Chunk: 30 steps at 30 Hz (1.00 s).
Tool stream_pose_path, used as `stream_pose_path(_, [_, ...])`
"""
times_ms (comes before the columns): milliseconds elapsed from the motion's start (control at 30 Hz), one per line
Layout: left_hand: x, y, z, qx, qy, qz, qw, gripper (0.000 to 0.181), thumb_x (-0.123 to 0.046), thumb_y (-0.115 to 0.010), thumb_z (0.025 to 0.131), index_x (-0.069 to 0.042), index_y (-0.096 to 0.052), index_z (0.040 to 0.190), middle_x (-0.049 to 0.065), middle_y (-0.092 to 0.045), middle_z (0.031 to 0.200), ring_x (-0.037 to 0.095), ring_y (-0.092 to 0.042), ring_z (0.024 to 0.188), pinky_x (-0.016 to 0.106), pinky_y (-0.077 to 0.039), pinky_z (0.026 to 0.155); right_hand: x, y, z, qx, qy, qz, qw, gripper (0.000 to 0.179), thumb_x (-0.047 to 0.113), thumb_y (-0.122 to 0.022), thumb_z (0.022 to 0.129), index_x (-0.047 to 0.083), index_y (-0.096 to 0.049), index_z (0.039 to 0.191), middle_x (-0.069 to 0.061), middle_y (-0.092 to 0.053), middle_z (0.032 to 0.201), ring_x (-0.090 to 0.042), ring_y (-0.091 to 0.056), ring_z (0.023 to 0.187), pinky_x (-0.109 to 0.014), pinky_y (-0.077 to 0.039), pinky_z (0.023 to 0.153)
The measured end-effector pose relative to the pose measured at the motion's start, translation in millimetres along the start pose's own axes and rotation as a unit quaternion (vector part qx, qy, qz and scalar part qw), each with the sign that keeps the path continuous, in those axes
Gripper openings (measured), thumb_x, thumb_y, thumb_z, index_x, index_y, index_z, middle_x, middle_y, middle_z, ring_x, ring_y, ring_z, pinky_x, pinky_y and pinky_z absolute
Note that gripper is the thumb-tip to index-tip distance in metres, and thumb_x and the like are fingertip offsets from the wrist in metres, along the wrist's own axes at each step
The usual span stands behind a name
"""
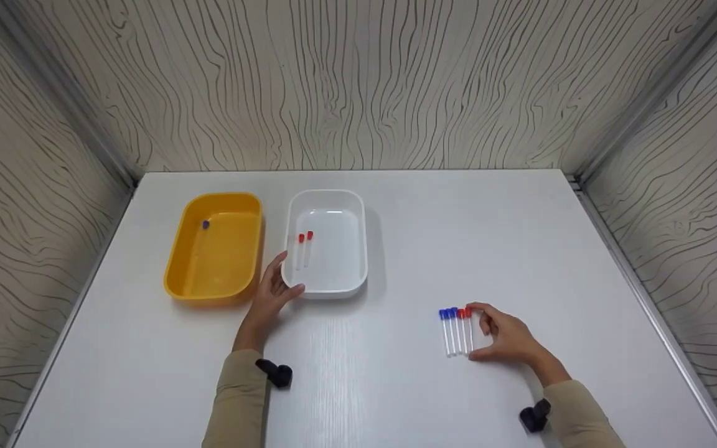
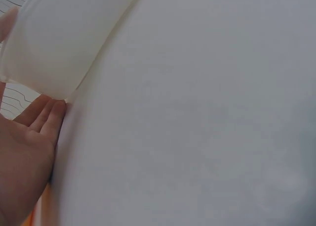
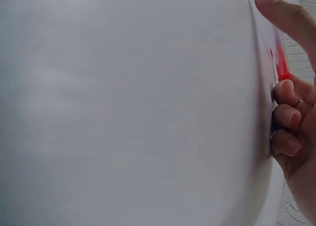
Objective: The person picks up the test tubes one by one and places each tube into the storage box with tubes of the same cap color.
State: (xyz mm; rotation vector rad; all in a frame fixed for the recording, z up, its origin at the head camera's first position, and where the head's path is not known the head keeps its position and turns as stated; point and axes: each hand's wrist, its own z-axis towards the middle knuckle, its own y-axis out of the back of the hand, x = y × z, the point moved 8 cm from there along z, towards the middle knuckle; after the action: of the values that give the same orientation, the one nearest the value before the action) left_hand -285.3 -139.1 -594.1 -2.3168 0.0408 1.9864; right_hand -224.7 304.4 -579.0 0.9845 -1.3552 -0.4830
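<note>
5 capped test tubes [image 1: 457, 333] lying R on desk [image 1: 396, 392]; R hand [image 1: 509, 336] spanning rightmost red-cap tube [image 1: 470, 331], can't tell if grip's clamped; L hand [image 1: 266, 303] clamping white tray [image 1: 340, 264].

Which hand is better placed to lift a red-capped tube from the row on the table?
Probably the right hand: its index finger and thumb are at opposite ends of the outermost red-capped tube. The left hand is farther away and holds the white tray.
</note>
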Motion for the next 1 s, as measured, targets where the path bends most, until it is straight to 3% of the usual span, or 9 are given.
stream_pose_path(300, [1.0, 1.2, 0.4, -0.004, 0.008, 0.007, 0.9999, 0.081, -0.011, -0.071, 0.085, -0.03, -0.026, 0.149, 0.011, -0.029, 0.158, 0.029, -0.028, 0.149, 0.042, -0.023, 0.124, 1.1, -0.2, -1.3, 0.006, 0.008, 0.008, 0.9999, 0.086, 0.038, -0.089, 0.06, 0.011, -0.051, 0.132, 0.007, -0.043, 0.078, 0.002, -0.035, 0.066, -0.016, -0.029, 0.057])
stream_pose_path(600, [0.4, 0.9, -0.2, -0.002, 0.006, 0.015, 0.9999, 0.081, -0.014, -0.071, 0.086, -0.03, -0.025, 0.15, 0.011, -0.027, 0.159, 0.028, -0.026, 0.15, 0.042, -0.021, 0.124, 7.2, 3.9, 0.0, 0.036, 0.032, 0.073, 0.9961, 0.084, 0.029, -0.089, 0.062, 0.005, -0.049, 0.132, -0.001, -0.047, 0.078, -0.001, -0.036, 0.066, -0.015, -0.031, 0.056])
stream_pose_path(833, [0.0, 0.9, -1.6, -0.008, 0.016, 0.023, 0.9996, 0.08, -0.017, -0.072, 0.085, -0.033, -0.026, 0.149, 0.008, -0.026, 0.161, 0.027, -0.025, 0.151, 0.043, -0.022, 0.124, 17.5, 10.3, 4.7, 0.039, 0.056, 0.119, 0.9906, 0.082, 0.021, -0.089, 0.065, 0.002, -0.048, 0.134, -0.011, -0.052, 0.078, -0.013, -0.04, 0.066, -0.015, -0.034, 0.057])
stream_pose_path(1000, [-0.5, 0.8, -1.3, -0.004, 0.005, 0.021, 0.9998, 0.08, -0.014, -0.071, 0.086, -0.031, -0.026, 0.149, 0.009, -0.026, 0.16, 0.028, -0.026, 0.15, 0.043, -0.022, 0.124, 27.1, 16.7, 12.1, 0.022, 0.063, 0.103, 0.9924, 0.085, 0.024, -0.089, 0.065, 0.003, -0.047, 0.136, -0.006, -0.051, 0.077, -0.004, -0.04, 0.068, -0.016, -0.036, 0.057])
